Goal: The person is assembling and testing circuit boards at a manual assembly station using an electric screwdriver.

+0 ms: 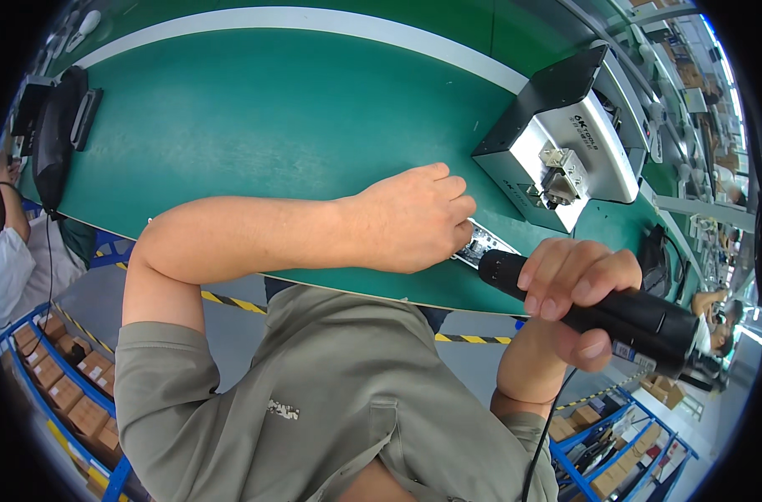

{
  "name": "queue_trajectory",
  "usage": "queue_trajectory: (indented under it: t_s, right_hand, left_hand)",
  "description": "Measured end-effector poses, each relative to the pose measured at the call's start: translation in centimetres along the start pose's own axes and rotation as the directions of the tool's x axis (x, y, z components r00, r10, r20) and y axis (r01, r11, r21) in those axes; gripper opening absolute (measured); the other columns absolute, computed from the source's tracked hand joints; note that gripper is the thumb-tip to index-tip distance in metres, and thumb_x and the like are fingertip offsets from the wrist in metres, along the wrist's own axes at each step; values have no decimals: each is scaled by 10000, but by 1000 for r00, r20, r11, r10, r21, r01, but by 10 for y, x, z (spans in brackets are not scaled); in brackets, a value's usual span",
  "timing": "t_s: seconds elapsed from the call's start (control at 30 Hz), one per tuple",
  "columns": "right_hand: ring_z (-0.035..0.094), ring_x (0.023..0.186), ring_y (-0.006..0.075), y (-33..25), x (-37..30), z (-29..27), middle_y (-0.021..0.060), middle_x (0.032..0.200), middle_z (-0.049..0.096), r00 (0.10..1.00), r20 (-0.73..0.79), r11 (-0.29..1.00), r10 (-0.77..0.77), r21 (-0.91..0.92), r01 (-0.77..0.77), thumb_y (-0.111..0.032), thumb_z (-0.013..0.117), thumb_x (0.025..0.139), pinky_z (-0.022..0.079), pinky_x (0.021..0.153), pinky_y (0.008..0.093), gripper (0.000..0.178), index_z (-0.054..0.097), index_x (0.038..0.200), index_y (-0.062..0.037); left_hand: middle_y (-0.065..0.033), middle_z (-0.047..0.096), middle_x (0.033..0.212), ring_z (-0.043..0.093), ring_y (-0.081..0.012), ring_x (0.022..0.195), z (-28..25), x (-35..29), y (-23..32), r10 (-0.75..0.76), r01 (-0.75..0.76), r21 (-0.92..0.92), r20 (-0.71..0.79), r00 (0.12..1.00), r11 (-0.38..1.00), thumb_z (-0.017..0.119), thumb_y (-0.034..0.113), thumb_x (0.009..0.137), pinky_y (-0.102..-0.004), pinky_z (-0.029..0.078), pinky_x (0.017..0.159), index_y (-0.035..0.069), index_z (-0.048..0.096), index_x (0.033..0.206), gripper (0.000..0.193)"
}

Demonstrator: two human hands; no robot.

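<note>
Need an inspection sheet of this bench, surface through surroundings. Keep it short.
Surface: green bench top, lightly scuffed.
Work items: circuit board by the near edge; black power screwdriver, its nose at the board.
Clutter: silver-and-black machine to the right; black device far left.
Hands: left hand closed at the board; right hand wrapped round the screwdriver.
Cables: black cable beside right forearm.
Surroundings: cartons on blue racks; yellow-black floor tape.

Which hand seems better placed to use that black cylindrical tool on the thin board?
Likely the right hand: it grips the black cylindrical tool, whose front end is at the slim whitish circuit board. The left hand holds that board.
</note>
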State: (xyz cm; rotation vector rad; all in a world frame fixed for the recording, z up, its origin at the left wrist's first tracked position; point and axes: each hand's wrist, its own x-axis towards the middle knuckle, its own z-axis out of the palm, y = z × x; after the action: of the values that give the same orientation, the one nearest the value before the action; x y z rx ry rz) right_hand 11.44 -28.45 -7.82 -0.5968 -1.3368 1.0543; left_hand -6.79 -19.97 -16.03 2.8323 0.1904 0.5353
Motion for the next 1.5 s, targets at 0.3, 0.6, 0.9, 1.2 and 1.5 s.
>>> queue_trajectory:
  t_s: [0.3,0.6,0.9,1.2,1.5]
  right_hand:
    - [567,611,168,-41,21,-37,52,736,578,959,-49,924,-279,-284,255,-371,579,852,476,654,311,372,525,1049,-61]
    - [566,598,162,-34,31,-32,56,733,579,981,28,945,-193,-264,194,-367,578,849,475,655,307,373,514,1042,-55]
    - [588,593,155,-42,-28,-33,50,734,601,988,-140,984,-63,-175,38,-337,611,837,480,631,285,376,502,1055,-52]
    - [605,602,158,-40,-40,-33,48,731,611,987,-160,988,-28,-157,2,-306,647,823,493,639,286,362,504,1043,-58]
    - [600,569,158,-37,-41,-36,43,701,611,989,-148,990,-12,-139,-9,-288,680,800,496,617,283,335,515,994,-70]
  left_hand:
    - [-63,515,857,466,-214,796,-2,-1,2,9,-10,34,10,1000,999,666,246,745,-330,387,740,64,629,939,268]
    - [-62,515,863,465,-215,803,-1,0,0,12,-12,19,0,1000,1000,665,245,747,-332,383,744,65,627,947,272]
    - [-68,516,891,467,-218,818,-6,2,-1,5,-5,2,60,998,1000,671,239,739,-336,384,751,61,625,953,282]
    - [-65,522,810,457,-209,753,-1,3,-1,-2,1,-26,-47,999,1000,601,190,773,-323,374,718,64,624,838,143]
    - [-71,523,778,458,-210,734,-2,4,-1,5,-5,-11,-47,999,1000,574,178,785,-321,376,707,62,620,803,126]
